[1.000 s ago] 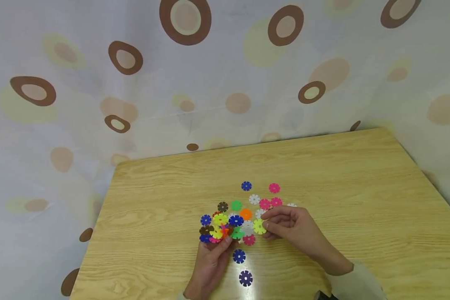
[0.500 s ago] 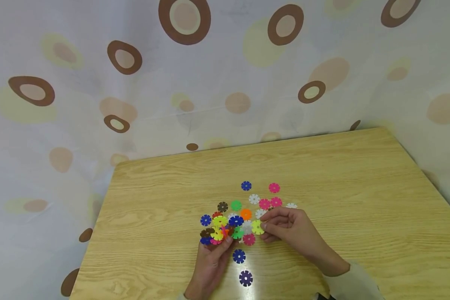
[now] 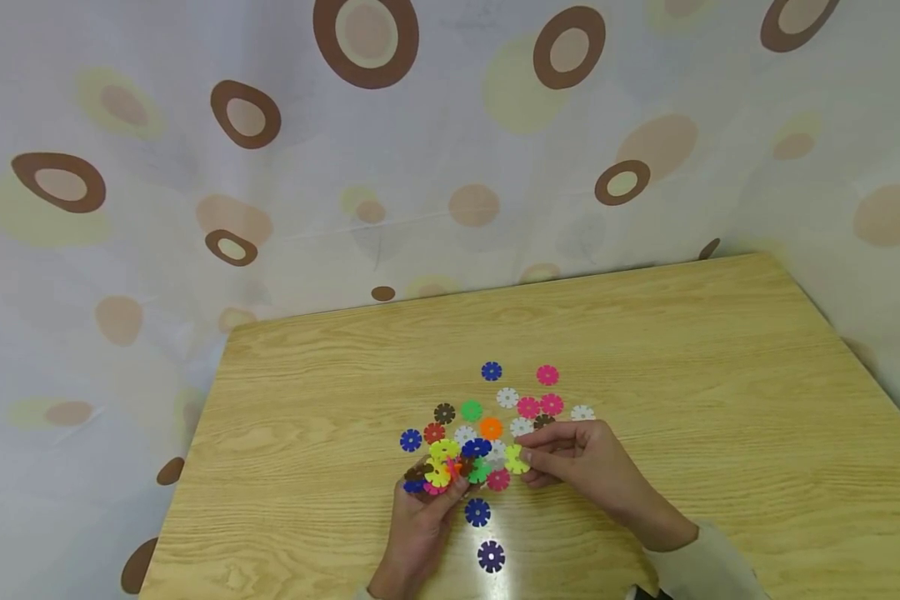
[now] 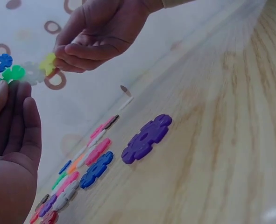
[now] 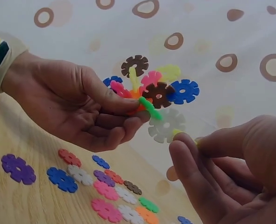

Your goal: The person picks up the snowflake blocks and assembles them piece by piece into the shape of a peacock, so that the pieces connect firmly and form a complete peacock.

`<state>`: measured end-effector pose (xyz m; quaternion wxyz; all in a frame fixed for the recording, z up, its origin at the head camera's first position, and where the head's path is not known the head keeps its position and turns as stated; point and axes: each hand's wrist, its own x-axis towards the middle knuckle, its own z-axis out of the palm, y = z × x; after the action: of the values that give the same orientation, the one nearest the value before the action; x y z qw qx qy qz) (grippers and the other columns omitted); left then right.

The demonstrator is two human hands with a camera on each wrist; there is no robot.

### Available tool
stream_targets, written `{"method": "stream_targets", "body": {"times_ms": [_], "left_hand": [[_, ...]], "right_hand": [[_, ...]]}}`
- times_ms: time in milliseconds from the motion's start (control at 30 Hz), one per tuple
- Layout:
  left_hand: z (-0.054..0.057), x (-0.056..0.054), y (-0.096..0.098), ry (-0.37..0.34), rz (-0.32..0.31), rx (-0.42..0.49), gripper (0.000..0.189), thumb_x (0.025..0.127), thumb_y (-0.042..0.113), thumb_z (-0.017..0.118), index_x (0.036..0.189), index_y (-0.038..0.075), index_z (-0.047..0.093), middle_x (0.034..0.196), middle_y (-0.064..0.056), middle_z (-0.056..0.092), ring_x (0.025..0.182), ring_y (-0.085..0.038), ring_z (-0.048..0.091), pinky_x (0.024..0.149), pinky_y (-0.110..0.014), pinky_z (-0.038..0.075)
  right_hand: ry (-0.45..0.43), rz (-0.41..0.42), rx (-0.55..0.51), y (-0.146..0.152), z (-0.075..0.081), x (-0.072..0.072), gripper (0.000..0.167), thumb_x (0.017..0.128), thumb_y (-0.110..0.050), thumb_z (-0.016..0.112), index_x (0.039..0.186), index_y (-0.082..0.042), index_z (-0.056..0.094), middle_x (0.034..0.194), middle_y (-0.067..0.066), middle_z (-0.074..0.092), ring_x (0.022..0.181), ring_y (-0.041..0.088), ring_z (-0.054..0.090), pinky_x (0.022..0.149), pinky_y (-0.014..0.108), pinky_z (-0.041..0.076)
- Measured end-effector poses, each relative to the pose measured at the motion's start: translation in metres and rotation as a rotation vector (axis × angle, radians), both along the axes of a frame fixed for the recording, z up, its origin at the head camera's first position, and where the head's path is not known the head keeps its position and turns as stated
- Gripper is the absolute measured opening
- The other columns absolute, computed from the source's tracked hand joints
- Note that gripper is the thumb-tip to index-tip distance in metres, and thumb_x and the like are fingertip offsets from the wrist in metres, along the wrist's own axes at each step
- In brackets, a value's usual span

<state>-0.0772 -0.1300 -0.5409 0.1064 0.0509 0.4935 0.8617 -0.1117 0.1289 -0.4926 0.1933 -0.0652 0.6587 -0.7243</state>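
My left hand (image 3: 420,529) holds up a cluster of interlocking plastic snowflake discs, gripping it low between thumb and fingers. Brown (image 5: 135,66), blue (image 5: 184,92), yellow and pink notched discs fan out from it. On its right side a green disc (image 5: 150,108) carries a translucent white disc (image 5: 165,126). With thumb and fingertips my right hand (image 3: 603,471) pinches a single yellow disc (image 3: 515,459). In the left wrist view this yellow disc (image 4: 48,64) overlaps the edge of the white one; fingers cover much of it in the right wrist view.
Loose discs lie spread on the wooden table (image 3: 307,400) behind and below the hands, among them an orange one (image 3: 491,428) and several pink ones (image 3: 547,375). A dark purple disc (image 3: 491,557) lies nearest the front. A patterned wall covering (image 3: 420,167) rises behind the table.
The cluster in my left hand has tilted and dipped slightly. My right hand has shifted a little left toward it, and the yellow disc has turned.
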Motion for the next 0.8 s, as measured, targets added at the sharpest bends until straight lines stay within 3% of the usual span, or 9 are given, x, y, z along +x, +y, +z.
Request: {"method": "stream_targets", "body": {"times_ms": [167, 267, 467, 533, 700, 800], "left_hand": [[-0.0004, -0.0012, 0.0010, 0.007, 0.025, -0.060, 0.039, 0.100, -0.008, 0.068, 0.127, 0.020, 0.072, 0.128, 0.005, 0.078, 0.123, -0.012, 0.075, 0.107, -0.035, 0.061], [-0.0003, -0.0010, 0.0012, 0.013, 0.045, -0.113, 0.038, 0.098, -0.008, 0.070, 0.126, 0.018, 0.072, 0.126, 0.005, 0.078, 0.122, -0.013, 0.075, 0.106, -0.035, 0.062], [0.0029, 0.0000, 0.0004, 0.013, 0.116, -0.329, 0.042, 0.096, -0.004, 0.076, 0.134, -0.016, 0.062, 0.118, 0.010, 0.081, 0.116, -0.008, 0.076, 0.105, -0.024, 0.061], [0.0025, -0.0005, -0.0002, 0.023, 0.130, -0.372, 0.042, 0.096, -0.002, 0.076, 0.132, -0.019, 0.061, 0.116, 0.012, 0.081, 0.114, -0.007, 0.076, 0.104, -0.023, 0.060], [0.0022, -0.0006, -0.0002, 0.030, 0.128, -0.377, 0.042, 0.097, -0.002, 0.076, 0.132, -0.019, 0.062, 0.115, 0.013, 0.081, 0.112, -0.007, 0.077, 0.103, -0.022, 0.061], [0.0031, 0.0001, 0.0004, 0.016, 0.125, -0.366, 0.045, 0.098, -0.002, 0.075, 0.135, -0.020, 0.059, 0.118, 0.013, 0.080, 0.116, -0.007, 0.075, 0.106, -0.021, 0.059]], "right_hand": [[0.018, -0.024, -0.043, -0.0010, 0.0004, 0.0021, 0.033, 0.103, 0.000, 0.071, 0.126, 0.023, 0.065, 0.106, -0.002, 0.084, 0.087, 0.014, 0.083, 0.083, 0.035, 0.070], [0.042, -0.033, -0.047, -0.0019, 0.0015, 0.0030, 0.032, 0.103, 0.001, 0.071, 0.125, 0.023, 0.065, 0.106, -0.003, 0.084, 0.087, 0.014, 0.083, 0.082, 0.035, 0.070], [0.045, -0.033, -0.002, -0.0029, 0.0027, 0.0029, 0.028, 0.101, 0.001, 0.073, 0.121, 0.020, 0.069, 0.112, 0.017, 0.083, 0.084, 0.016, 0.083, 0.080, 0.037, 0.070], [0.035, -0.028, 0.003, -0.0033, 0.0018, 0.0027, 0.028, 0.101, 0.001, 0.074, 0.120, 0.020, 0.069, 0.111, 0.018, 0.082, 0.084, 0.015, 0.083, 0.080, 0.037, 0.070], [0.063, -0.023, -0.044, -0.0029, -0.0029, 0.0026, 0.030, 0.102, 0.003, 0.071, 0.122, 0.024, 0.065, 0.107, -0.002, 0.084, 0.085, 0.014, 0.083, 0.081, 0.036, 0.070], [0.090, -0.027, -0.060, -0.0028, -0.0038, 0.0027, 0.031, 0.102, 0.002, 0.071, 0.122, 0.025, 0.064, 0.106, -0.007, 0.084, 0.085, 0.014, 0.083, 0.081, 0.036, 0.070]]}}
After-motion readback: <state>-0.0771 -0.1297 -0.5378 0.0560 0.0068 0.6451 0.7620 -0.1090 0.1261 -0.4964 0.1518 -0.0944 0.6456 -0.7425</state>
